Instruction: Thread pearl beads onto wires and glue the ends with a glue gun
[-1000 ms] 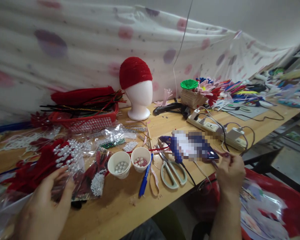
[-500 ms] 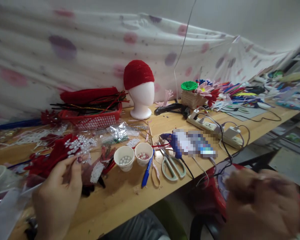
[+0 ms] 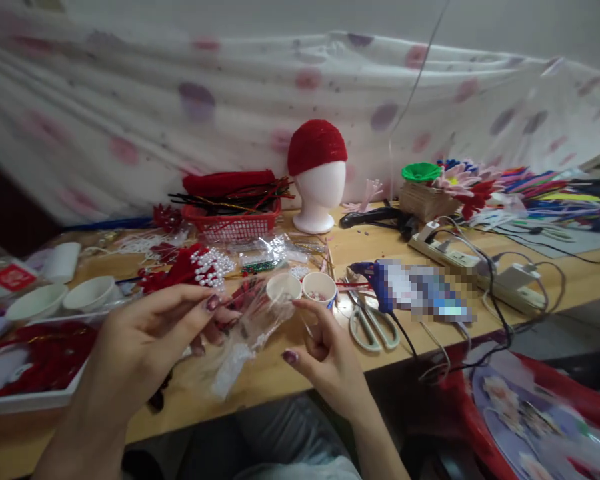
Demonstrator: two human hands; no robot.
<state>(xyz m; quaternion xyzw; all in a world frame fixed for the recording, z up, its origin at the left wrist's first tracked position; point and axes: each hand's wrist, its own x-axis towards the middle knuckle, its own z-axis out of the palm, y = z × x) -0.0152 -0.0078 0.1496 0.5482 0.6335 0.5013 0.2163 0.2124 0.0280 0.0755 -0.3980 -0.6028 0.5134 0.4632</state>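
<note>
My left hand (image 3: 165, 340) is closed, thumb and forefinger pinching the top of a thin clear plastic bag (image 3: 275, 312). Small white beads (image 3: 233, 368) lie bunched in the bag's low end, above the table. On the bag's other side is my right hand (image 3: 327, 350), forefinger close to the plastic and thumb well apart from it; whether that fingertip touches the bag cannot be made out. Just behind the hands stand two paper cups, one (image 3: 284, 285) partly covered by the bag, the other (image 3: 320, 287) holding small reddish beads.
Scissors (image 3: 373, 327), a blue glue gun (image 3: 380, 283) and a power strip (image 3: 480, 267) with cables lie rightward. A foam head (image 3: 320, 193) in a red cap and a red basket (image 3: 235, 223) stand behind. Leftward are paper cups (image 3: 37, 302) and a white tray (image 3: 35, 400).
My right hand has come from the far right, off the table, to beside the bag. The bag now stretches between both hands. The view has swung left.
</note>
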